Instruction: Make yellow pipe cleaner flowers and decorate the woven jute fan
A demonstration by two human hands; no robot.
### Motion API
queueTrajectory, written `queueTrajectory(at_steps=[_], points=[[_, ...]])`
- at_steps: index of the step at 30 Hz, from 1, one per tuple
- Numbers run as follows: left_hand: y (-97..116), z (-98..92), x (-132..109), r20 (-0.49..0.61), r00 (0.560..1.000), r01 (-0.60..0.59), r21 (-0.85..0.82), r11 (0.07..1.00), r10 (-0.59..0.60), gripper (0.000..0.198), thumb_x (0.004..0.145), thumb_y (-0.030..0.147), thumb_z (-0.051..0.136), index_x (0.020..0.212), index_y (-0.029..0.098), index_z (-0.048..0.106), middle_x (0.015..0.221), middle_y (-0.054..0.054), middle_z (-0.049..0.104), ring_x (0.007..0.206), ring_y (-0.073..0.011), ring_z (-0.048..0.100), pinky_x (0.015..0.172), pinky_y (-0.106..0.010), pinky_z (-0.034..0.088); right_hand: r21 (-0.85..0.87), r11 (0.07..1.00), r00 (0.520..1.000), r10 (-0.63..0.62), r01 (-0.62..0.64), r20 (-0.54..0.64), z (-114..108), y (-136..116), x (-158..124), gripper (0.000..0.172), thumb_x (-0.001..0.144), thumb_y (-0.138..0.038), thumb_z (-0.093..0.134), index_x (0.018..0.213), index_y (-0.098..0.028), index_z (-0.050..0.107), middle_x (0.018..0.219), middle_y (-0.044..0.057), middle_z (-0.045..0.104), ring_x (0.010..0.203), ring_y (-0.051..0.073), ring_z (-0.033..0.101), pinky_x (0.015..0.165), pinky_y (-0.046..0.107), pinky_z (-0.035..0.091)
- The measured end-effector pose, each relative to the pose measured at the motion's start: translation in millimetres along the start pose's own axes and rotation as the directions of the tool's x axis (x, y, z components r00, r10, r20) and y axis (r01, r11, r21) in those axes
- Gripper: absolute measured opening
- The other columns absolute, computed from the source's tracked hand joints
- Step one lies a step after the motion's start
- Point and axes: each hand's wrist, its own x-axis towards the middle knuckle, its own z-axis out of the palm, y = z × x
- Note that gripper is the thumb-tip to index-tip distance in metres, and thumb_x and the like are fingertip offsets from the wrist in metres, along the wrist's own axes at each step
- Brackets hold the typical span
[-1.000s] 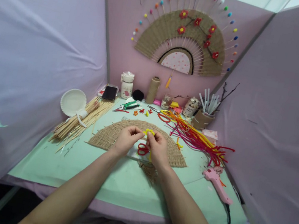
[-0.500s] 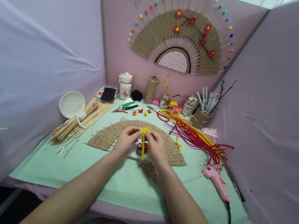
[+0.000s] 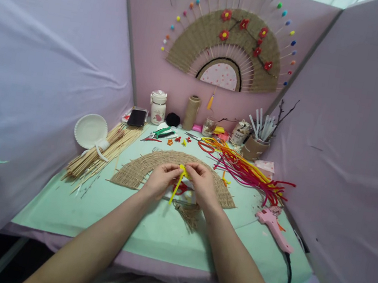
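Observation:
Between my fingertips is a yellow pipe cleaner (image 3: 175,189), its upper end bent into small loops and its straight tail hanging down to the left. My left hand (image 3: 160,179) pinches it from the left side. On the other side my right hand (image 3: 202,181) pinches the looped part, the fingers partly covering it. Both hands are over a woven twine fan (image 3: 132,172) lying on the table. Red-handled scissors (image 3: 182,188) lie below the hands, partly hidden. A twine tassel (image 3: 187,215) rests at the fan's lower edge.
Bundled sticks (image 3: 94,156) and a paper plate (image 3: 90,131) are at left. Green-handled pliers (image 3: 162,133) lie behind the fan. Loose pipe cleaners (image 3: 243,168) and a pink glue gun (image 3: 275,229) with a cord lie right. A finished fan (image 3: 192,39) hangs on the back wall.
The yellow pipe cleaner has turned, its tail swinging from nearly upright to slanting down left. My right fingers have moved up over its loops.

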Motion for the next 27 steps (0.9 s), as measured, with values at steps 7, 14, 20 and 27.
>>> queueTrajectory(at_steps=[7, 14, 20, 27], points=[[0, -0.1, 0, -0.016, 0.999, 0.035, 0.06, 0.998, -0.034, 0.027, 0.059, 0.032, 0.076, 0.074, 0.012, 0.065, 0.065, -0.003, 0.063, 0.057, -0.0111, 0.057, 0.057, -0.024, 0.045, -0.059, 0.998, 0.998, -0.026, 0.029, 0.054, -6, 0, 3, 0.017, 0.068, -0.034, 0.064, 0.074, -0.017, 0.063, 0.07, 0.0, 0.061, 0.064, 0.013, 0.052, 0.062, 0.025, 0.04], [-3, -1.2, 0, 0.021, 0.997, 0.07, 0.006, 0.998, -0.07, 0.025, 0.058, 0.028, 0.076, 0.074, 0.011, 0.066, 0.063, -0.003, 0.063, 0.055, -0.0102, 0.056, 0.056, -0.022, 0.045, -0.143, 0.989, 0.986, 0.002, 0.023, 0.167, -12, -5, 3, 0.022, 0.071, -0.039, 0.062, 0.074, -0.017, 0.061, 0.064, -0.002, 0.055, 0.06, 0.011, 0.046, 0.057, 0.023, 0.036], [3, -2.8, 0, 0.134, 0.959, 0.266, -0.108, 0.958, -0.252, 0.019, 0.062, 0.017, 0.074, 0.078, 0.011, 0.065, 0.064, -0.002, 0.061, 0.054, -0.006, 0.054, 0.051, -0.015, 0.042, -0.162, 0.987, 0.94, 0.045, 0.011, 0.339, -28, -16, 2, 0.024, 0.074, -0.041, 0.061, 0.078, -0.017, 0.06, 0.064, -0.004, 0.052, 0.055, 0.008, 0.041, 0.052, 0.021, 0.032], [9, -9.4, 0, 0.256, 0.893, 0.402, -0.091, 0.911, -0.369, 0.015, 0.064, 0.014, 0.073, 0.076, 0.01, 0.064, 0.066, -0.004, 0.062, 0.052, -0.0065, 0.055, 0.05, -0.017, 0.044, -0.173, 0.982, 0.886, 0.008, 0.082, 0.463, -38, -22, 0, 0.022, 0.075, -0.036, 0.061, 0.086, -0.018, 0.066, 0.072, -0.001, 0.06, 0.062, 0.01, 0.048, 0.059, 0.023, 0.039]])
